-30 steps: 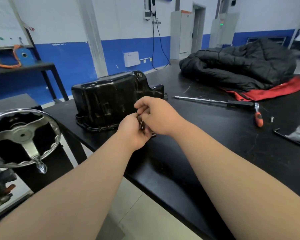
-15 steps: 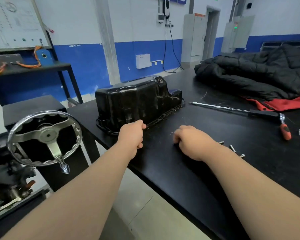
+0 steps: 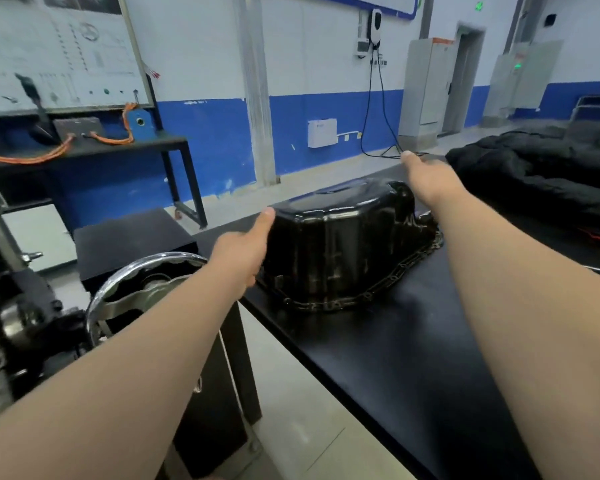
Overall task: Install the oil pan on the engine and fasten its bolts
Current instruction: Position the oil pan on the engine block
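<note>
Bright, even, cool overhead light with no hard shadows. Soft glare on the top of the glossy oil pan [image 3: 343, 244] and the chrome handwheel [image 3: 167, 259] rim, lower left. Motion blur smears the wall board [image 3: 59, 53] upper left and the left edge. Wide-angle stretch bends lines towards the corners.

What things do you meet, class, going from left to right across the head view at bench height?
engine → chrome handwheel → left hand → oil pan → right hand → black jacket
</note>
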`<move>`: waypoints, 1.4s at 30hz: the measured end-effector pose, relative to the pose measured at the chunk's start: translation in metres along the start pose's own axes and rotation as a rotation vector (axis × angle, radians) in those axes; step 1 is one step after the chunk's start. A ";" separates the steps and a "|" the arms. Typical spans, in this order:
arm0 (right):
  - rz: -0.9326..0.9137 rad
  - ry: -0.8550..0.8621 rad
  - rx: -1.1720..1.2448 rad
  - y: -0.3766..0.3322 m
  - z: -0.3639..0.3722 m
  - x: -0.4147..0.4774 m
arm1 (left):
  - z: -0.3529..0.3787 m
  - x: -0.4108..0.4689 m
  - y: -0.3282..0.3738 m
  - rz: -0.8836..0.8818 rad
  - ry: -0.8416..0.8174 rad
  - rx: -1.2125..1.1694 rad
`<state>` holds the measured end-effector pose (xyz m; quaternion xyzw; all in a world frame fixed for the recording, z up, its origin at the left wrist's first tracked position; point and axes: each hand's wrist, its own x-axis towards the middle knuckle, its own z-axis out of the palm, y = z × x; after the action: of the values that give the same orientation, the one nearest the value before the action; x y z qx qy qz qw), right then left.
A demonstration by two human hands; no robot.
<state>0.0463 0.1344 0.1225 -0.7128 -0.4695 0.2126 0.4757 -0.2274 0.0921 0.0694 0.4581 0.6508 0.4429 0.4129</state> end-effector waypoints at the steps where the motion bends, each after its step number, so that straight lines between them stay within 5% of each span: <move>1: 0.100 -0.077 0.056 0.003 0.010 0.005 | 0.003 0.004 0.001 -0.019 -0.064 0.029; 3: 0.192 -0.181 0.195 0.012 0.027 0.012 | 0.006 0.010 0.004 -0.021 -0.173 0.084; 8: 0.169 -0.080 0.394 0.018 0.036 0.008 | 0.008 0.014 0.006 -0.008 -0.296 0.072; 15: 0.142 -0.011 0.585 0.003 0.033 -0.058 | -0.027 -0.018 0.008 -0.037 -0.160 0.101; 20: -0.008 0.003 0.663 -0.057 0.008 -0.119 | -0.081 -0.071 0.031 0.096 -0.112 0.070; 28: -0.315 0.089 0.873 -0.179 0.042 -0.253 | -0.259 -0.152 0.061 0.355 0.173 -0.183; 33: -0.404 -0.101 0.960 -0.230 0.140 -0.377 | -0.406 -0.209 0.030 0.451 0.382 -0.340; 42: -0.349 -0.380 0.854 -0.195 0.289 -0.500 | -0.529 -0.219 -0.081 0.299 0.692 -0.237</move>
<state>-0.4958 -0.1425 0.0902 -0.3138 -0.5311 0.4292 0.6598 -0.6925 -0.2390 0.1621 0.3207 0.6217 0.6986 0.1502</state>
